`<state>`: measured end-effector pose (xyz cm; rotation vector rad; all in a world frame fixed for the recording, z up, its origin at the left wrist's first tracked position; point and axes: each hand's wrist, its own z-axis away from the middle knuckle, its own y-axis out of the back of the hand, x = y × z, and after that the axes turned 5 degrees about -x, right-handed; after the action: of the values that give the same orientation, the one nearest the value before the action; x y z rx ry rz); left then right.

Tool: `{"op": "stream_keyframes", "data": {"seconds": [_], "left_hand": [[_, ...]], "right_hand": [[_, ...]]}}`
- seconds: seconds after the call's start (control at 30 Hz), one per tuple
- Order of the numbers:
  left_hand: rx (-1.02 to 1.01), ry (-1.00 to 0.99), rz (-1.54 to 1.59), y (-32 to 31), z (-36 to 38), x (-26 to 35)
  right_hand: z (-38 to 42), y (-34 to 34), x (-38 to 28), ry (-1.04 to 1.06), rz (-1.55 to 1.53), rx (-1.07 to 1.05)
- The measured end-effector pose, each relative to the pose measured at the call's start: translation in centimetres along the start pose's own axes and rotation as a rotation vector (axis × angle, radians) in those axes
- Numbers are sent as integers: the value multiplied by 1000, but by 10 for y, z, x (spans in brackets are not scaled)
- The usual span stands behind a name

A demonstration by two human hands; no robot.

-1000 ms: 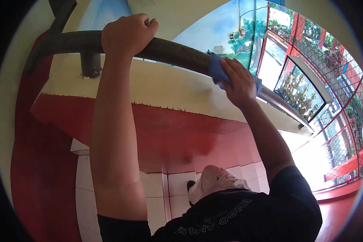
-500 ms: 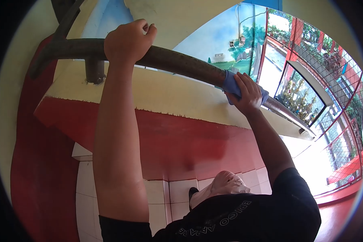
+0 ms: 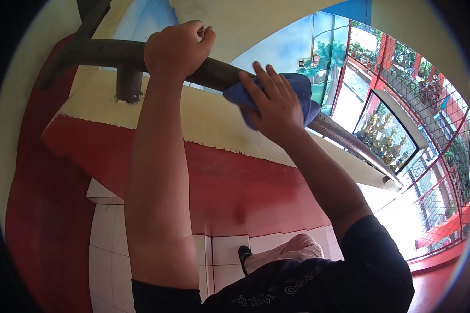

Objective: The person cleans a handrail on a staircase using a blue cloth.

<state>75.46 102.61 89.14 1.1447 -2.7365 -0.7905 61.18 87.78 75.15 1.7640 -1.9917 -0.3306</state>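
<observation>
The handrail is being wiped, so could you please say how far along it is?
No part of the handrail is clearly finished; its far end shines, perhaps from daylight. The right hand has a blue cloth on the middle. The stretch by the left hand may be left, but I cannot tell wiped from unwiped.

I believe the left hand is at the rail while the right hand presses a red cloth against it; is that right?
Not quite: the head view shows that the cloth is blue, not red. The left hand is at the rail, the right hand pressing the cloth.
</observation>
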Motion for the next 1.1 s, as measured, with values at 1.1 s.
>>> {"op": "stream_keyframes", "data": {"seconds": [1.1], "left_hand": [[-11,43,-13,1,4,11]], "right_hand": [[139,3,119,61,49,-62]]}}
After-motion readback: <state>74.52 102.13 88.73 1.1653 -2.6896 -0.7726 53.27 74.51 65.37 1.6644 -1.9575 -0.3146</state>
